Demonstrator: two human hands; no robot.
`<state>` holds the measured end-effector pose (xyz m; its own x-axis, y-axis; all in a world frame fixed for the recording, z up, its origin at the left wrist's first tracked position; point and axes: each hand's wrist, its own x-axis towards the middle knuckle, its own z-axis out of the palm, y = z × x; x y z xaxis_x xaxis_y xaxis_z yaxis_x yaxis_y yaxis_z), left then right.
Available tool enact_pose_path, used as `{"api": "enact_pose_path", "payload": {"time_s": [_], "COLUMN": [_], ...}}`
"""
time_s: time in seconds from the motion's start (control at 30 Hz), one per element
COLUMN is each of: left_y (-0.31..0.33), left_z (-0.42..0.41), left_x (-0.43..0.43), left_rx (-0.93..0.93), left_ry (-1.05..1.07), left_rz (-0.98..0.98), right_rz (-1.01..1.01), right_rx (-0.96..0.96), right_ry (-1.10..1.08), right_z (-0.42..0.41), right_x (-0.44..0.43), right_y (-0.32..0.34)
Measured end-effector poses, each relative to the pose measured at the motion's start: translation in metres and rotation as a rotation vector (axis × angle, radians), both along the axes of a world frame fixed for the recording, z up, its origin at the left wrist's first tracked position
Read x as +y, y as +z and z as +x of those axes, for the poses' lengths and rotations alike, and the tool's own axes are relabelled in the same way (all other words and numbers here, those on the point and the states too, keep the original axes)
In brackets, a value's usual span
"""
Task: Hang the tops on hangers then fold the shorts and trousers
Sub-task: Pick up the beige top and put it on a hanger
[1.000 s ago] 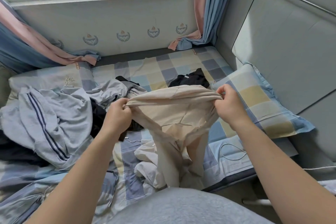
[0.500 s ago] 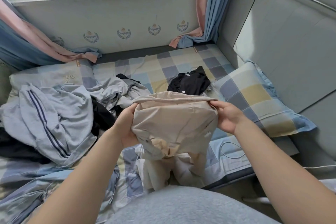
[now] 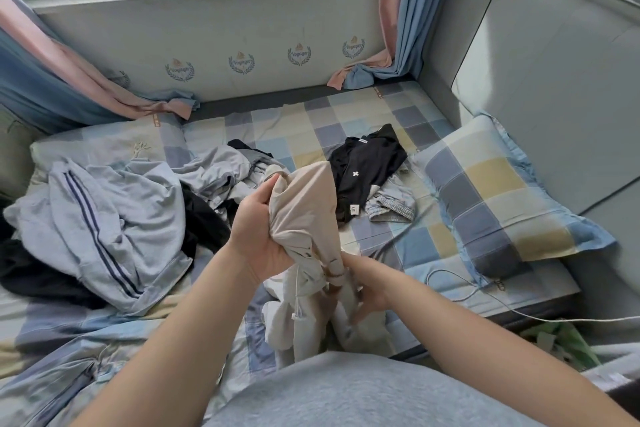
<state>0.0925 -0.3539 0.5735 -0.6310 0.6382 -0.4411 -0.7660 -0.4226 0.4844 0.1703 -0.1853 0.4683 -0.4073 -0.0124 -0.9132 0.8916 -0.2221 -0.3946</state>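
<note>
My left hand (image 3: 260, 229) grips the bunched upper part of a beige garment (image 3: 304, 215) and holds it up over the bed. My right hand (image 3: 367, 282) is lower, fingers curled into the garment's hanging lower folds, where a drawstring dangles. A black garment (image 3: 367, 163) with small white marks lies flat behind the beige one. A light blue-grey garment with dark side stripes (image 3: 104, 218) lies crumpled at the left, over dark clothes. A small blue-grey piece (image 3: 391, 208) lies beside the black garment.
The bed has a checked sheet (image 3: 311, 121) and a checked pillow (image 3: 498, 191) at the right by the padded headboard (image 3: 554, 62). A white cable (image 3: 485, 291) runs across the bed's front right edge. Curtains (image 3: 408, 10) hang at both window corners.
The beige garment was stretched wide between both hands; now my left hand holds it bunched and my right hand has dropped to its lower folds.
</note>
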Motion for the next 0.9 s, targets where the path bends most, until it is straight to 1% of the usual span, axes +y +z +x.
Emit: {"api": "enact_pose_path", "payload": {"time_s": [0.03, 0.07, 0.1, 0.13, 0.2, 0.27, 0.3, 0.4, 0.43, 0.5, 0.57, 0.6, 0.67, 0.7, 0.77, 0.83, 0.9], "left_y": [0.001, 0.001, 0.0, 0.001, -0.002, -0.007, -0.011, -0.031, -0.038, -0.05, -0.061, -0.066, -0.074, -0.078, -0.084, -0.091, -0.096], "left_z": [-0.001, -0.002, -0.004, -0.006, -0.013, -0.021, -0.025, -0.034, -0.035, -0.031, -0.02, -0.014, 0.002, 0.009, 0.022, 0.03, 0.033], "left_x": [-0.001, -0.003, -0.005, -0.008, -0.015, -0.021, -0.023, -0.028, -0.027, -0.023, -0.018, -0.015, -0.008, -0.003, 0.007, 0.016, 0.021], "left_rx": [0.006, 0.013, 0.023, 0.032, 0.028, 0.017, 0.015, -0.004, 0.009, 0.063, 0.076, 0.062, 0.031, 0.049, 0.142, 0.229, 0.259], "left_ry": [0.002, 0.008, 0.021, 0.032, 0.06, 0.096, 0.126, 0.231, 0.237, 0.155, -0.075, -0.198, -0.363, -0.429, -0.566, -0.628, -0.595], "left_rz": [0.009, 0.016, 0.011, -0.003, -0.046, -0.103, -0.129, -0.208, -0.301, -0.574, -0.792, -0.853, -0.909, -0.942, -1.032, -1.118, -1.181], "right_rz": [-0.12, -0.18, -0.18, -0.134, 0.028, 0.211, 0.263, 0.289, 0.261, 0.15, 0.0, -0.064, -0.137, -0.151, -0.162, -0.173, -0.159], "right_rx": [-0.01, -0.006, 0.013, 0.036, 0.088, 0.181, 0.239, 0.433, 0.478, 0.544, 0.599, 0.625, 0.663, 0.675, 0.702, 0.726, 0.743], "right_ry": [-0.07, -0.121, -0.14, -0.136, -0.105, -0.103, -0.11, -0.152, -0.192, -0.296, -0.403, -0.451, -0.504, -0.513, -0.52, -0.525, -0.535], "right_z": [0.0, 0.001, 0.002, 0.002, 0.001, 0.001, 0.001, 0.004, 0.007, 0.013, 0.019, 0.022, 0.027, 0.029, 0.032, 0.034, 0.036], "right_x": [0.0, 0.0, 0.0, 0.0, 0.004, 0.011, 0.017, 0.029, 0.031, 0.033, 0.034, 0.034, 0.034, 0.033, 0.03, 0.029, 0.03], "right_y": [-0.005, -0.007, -0.009, -0.012, -0.012, -0.007, -0.001, 0.022, 0.031, 0.049, 0.064, 0.07, 0.081, 0.085, 0.09, 0.092, 0.092]}}
